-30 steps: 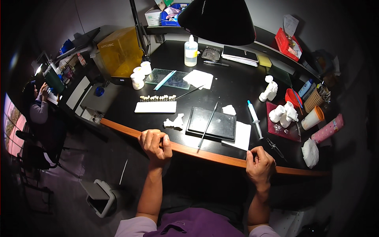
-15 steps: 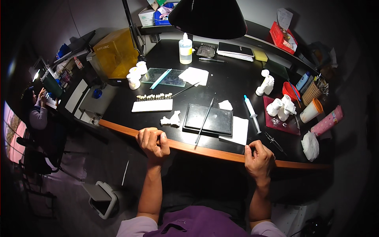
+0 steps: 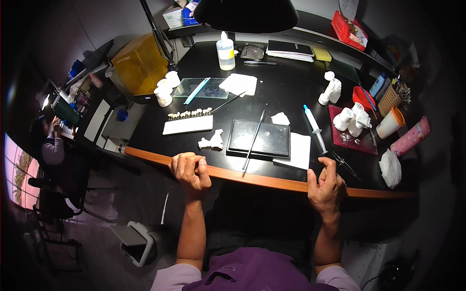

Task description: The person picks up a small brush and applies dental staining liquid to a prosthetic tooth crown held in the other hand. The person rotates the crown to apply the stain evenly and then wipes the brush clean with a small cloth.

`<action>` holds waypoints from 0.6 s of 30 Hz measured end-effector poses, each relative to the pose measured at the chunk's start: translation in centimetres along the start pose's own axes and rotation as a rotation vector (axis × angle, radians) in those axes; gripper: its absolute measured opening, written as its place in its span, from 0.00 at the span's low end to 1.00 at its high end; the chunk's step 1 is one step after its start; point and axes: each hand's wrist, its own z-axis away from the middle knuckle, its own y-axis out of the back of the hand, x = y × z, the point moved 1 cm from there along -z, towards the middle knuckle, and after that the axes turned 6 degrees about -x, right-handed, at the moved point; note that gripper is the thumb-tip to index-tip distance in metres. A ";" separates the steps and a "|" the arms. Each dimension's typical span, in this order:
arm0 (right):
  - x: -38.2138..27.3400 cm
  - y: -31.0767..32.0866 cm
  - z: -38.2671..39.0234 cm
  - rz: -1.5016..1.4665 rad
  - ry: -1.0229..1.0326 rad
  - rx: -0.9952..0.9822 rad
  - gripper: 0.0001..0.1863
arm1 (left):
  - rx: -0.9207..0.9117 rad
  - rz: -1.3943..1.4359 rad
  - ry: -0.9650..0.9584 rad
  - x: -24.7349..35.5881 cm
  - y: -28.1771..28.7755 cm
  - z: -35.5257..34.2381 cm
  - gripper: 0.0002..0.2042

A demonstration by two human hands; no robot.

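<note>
A flat, glossy black box lies on the desk, 1 thin rod slanting across it, beyond and between the left hand, its fingers curled in at the desk's edge, and the right hand, thumb and forefinger spread apart; a woven cup holds slim tools

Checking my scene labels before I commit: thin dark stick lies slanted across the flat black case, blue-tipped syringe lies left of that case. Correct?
One error: the blue-tipped syringe lies to the right of the flat black case, as the head view shows. The thin dark stick does lie slanted across the case.
</note>
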 end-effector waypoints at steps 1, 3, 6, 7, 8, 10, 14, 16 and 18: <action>0.1 0.0 0.0 -0.008 -0.008 -0.006 0.15 | 0.011 0.003 -0.010 -0.1 0.0 0.0 0.07; 0.1 0.1 0.0 0.003 0.008 -0.002 0.12 | 0.007 -0.011 -0.011 -0.1 -0.1 0.1 0.07; 0.4 0.1 -0.1 0.039 0.069 -0.021 0.06 | 0.006 -0.019 -0.016 0.0 -0.2 0.3 0.07; 0.3 0.1 -0.1 0.025 0.057 -0.018 0.06 | 0.010 -0.017 -0.019 0.0 -0.3 0.3 0.07; 0.3 0.1 -0.2 0.012 0.045 -0.015 0.06 | 0.007 -0.014 -0.022 0.0 -0.3 0.2 0.07; 0.3 0.1 -0.3 0.022 0.044 -0.019 0.06 | -0.014 -0.016 -0.005 0.4 -0.1 0.0 0.07; -0.1 0.1 -0.4 0.030 0.030 0.003 0.06 | -0.011 -0.033 -0.018 0.0 -0.1 0.1 0.07; -0.1 0.1 -0.4 0.031 0.010 0.002 0.06 | -0.008 -0.043 -0.028 0.0 -0.3 0.1 0.06; 0.0 0.1 -0.3 0.030 -0.010 0.002 0.06 | 0.023 -0.004 -0.045 -0.2 -0.4 0.0 0.06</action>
